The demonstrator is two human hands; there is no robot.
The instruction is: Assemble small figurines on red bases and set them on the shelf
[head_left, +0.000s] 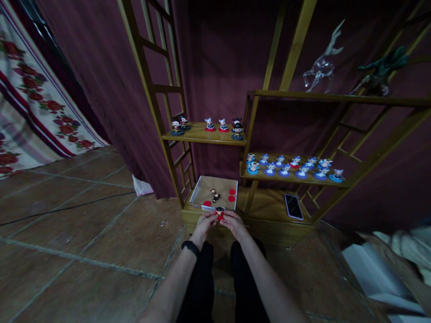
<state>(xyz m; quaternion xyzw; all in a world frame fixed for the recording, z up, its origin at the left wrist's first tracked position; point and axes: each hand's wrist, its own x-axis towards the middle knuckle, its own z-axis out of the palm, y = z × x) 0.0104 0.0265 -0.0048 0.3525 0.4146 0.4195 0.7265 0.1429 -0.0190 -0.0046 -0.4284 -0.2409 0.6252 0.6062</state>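
Between my fingertips is a small figurine (pixel 219 211) with a dark head and a red base. My left hand (pixel 204 224) grips it from the left, and a black band circles that wrist. My right hand (pixel 236 224) pinches it from the right side. Just beyond my hands stands an open shallow box (pixel 197 194). Inside lie a couple of dark loose figurines (pixel 215 196) and several round red bases (pixel 231 198). The fingers partly hide the held figurine's base.
Wooden shelves (pixel 202 138) carry figurines on red and dark bases; a lower right shelf (pixel 292 180) holds rows of figurines on blue and purple bases. A phone (pixel 294 206) lies at the right. A glass deer (pixel 321 69) stands above. A cable (pixel 67 207) crosses the floor.
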